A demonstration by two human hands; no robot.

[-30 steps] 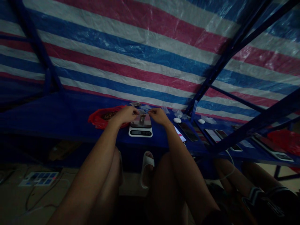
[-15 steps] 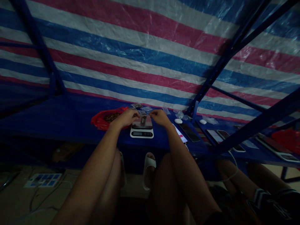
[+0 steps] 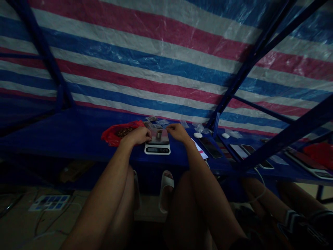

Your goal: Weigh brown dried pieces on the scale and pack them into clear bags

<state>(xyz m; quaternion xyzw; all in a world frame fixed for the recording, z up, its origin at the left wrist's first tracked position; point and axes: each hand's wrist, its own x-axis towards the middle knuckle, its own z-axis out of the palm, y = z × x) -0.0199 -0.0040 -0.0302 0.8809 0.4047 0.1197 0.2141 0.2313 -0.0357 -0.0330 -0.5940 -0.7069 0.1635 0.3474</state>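
A small white digital scale [image 3: 157, 148] sits on the blue table, with a little metal cup [image 3: 159, 133] on its platform. My left hand [image 3: 137, 134] rests at the scale's left edge, fingers curled in a pinch; what they hold is too small to make out. My right hand [image 3: 176, 131] hovers just right of the cup, fingers pinched together on something I cannot name. A red plastic bag [image 3: 117, 133] with brown bits inside lies left of my left hand.
Small clear plastic bags [image 3: 162, 122] lie behind the scale. Several phones [image 3: 210, 147] and white earbud cases [image 3: 197, 134] lie to the right. Blue steel posts [image 3: 234, 90] cross the right side. Another person's legs [image 3: 283, 208] are at lower right. A striped tarp hangs behind.
My left hand has dropped from above the cup to the scale's left edge. My right hand has barely moved. The view has shifted slightly.
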